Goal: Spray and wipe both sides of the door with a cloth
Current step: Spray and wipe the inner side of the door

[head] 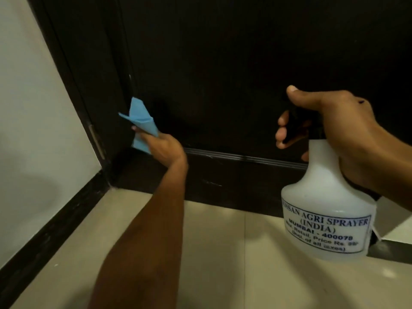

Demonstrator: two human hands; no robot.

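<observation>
- Left hand (pixel 165 148) — grasps the blue cloth (pixel 141 123), pressed against the dark door (pixel 223 63) near its left edge, 9 o'clock in view.
- Right hand (pixel 334 130) — clenched round the spray bottle (pixel 327 208) neck, 4 o'clock.

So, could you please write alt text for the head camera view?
A person's left hand holds a blue cloth against the lower left of a dark door, while the right hand grips a white spray bottle above the beige floor.
</observation>
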